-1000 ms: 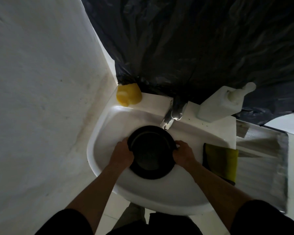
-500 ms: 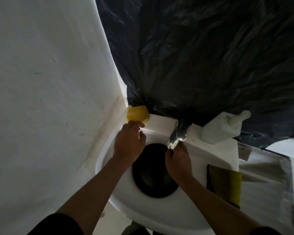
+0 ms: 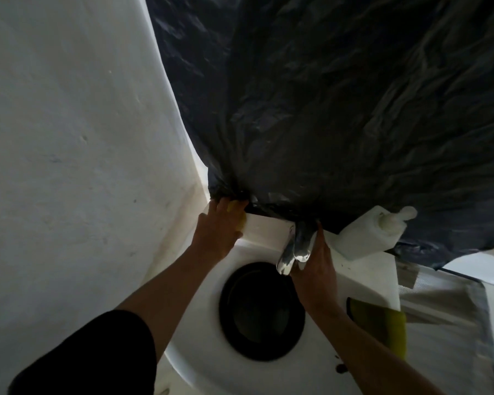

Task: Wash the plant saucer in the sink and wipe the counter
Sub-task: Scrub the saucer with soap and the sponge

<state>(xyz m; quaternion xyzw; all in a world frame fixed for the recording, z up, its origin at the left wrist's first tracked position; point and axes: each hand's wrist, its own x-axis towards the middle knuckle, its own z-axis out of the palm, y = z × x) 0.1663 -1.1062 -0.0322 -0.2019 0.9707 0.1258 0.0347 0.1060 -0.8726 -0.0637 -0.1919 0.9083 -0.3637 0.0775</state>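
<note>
Up at sink's [image 3: 267, 230] back edge, left hand [image 3: 217, 235] touches sponge [image 3: 241, 223], right hand [image 3: 315, 270] tap [image 3: 293, 250]

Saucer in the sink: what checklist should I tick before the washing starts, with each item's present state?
1. Saucer lies in the sink basin by the spout: ok.
2. Left hand on the yellow sponge: ok; firm grip: cannot tell.
3. Right hand at the faucet: ok.
4. Water running: not ok, no stream visible.
5. Cloth on the sink's right edge: ok.
</note>
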